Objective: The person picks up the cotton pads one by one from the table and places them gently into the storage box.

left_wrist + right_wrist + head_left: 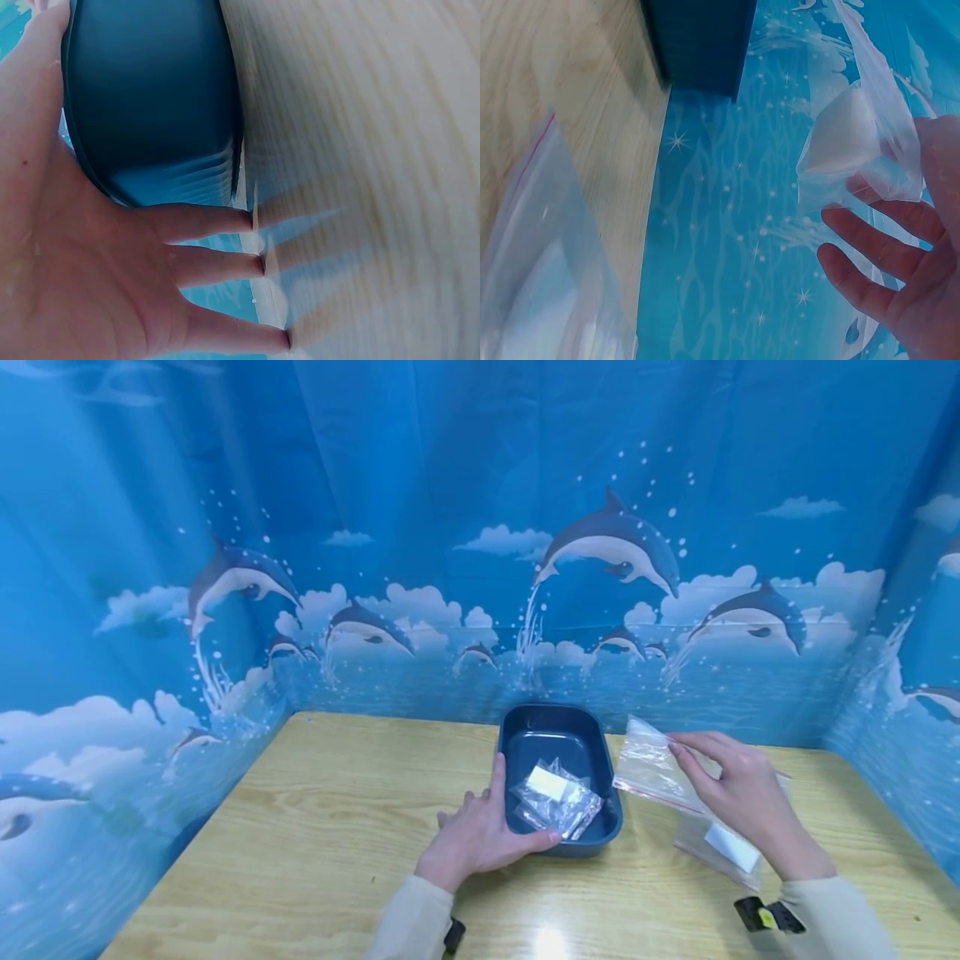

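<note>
A dark blue plastic bin (555,727) stands near the back edge of the table, with crinkled clear plastic bags and a white piece (547,783) inside. My left hand (480,831) rests against its near left corner, thumb at the near rim and index finger along the left side. In the left wrist view the other fingers (217,266) are straight and spread. My right hand (738,785) pinches a clear zip-lock bag (652,764) just right of the bin. Something white shows inside that bag (847,135) in the right wrist view.
Another zip-lock bag (720,852) with a white piece in it lies on the wooden table (337,827), below my right hand. A blue dolphin-print curtain (420,527) hangs close behind the table and along both sides.
</note>
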The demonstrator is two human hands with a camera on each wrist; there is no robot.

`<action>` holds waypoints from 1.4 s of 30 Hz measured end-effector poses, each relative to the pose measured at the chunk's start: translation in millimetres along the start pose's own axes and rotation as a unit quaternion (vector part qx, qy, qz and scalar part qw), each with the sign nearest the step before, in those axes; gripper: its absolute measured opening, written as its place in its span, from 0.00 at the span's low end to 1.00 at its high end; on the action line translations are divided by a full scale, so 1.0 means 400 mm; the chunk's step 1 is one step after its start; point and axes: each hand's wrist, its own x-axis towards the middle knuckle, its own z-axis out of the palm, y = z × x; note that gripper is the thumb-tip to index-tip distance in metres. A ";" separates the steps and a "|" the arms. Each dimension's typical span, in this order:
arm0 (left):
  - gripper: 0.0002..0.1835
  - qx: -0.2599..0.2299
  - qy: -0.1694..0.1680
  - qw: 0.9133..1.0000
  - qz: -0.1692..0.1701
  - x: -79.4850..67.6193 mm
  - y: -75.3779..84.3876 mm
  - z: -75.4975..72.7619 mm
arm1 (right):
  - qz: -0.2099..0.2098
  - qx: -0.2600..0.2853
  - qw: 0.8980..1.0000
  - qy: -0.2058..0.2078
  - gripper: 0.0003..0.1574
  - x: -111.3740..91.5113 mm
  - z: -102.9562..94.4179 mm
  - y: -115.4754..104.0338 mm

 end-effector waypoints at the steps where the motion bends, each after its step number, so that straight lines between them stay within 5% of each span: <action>1: 0.73 0.001 0.000 1.000 0.000 -0.001 0.000 0.000 | -0.001 0.001 1.000 0.000 0.15 0.003 0.003 -0.003; 42: 0.73 0.006 -0.014 1.000 -0.008 0.004 0.002 -0.004 | -0.049 0.063 0.996 -0.042 0.15 0.079 0.163 -0.120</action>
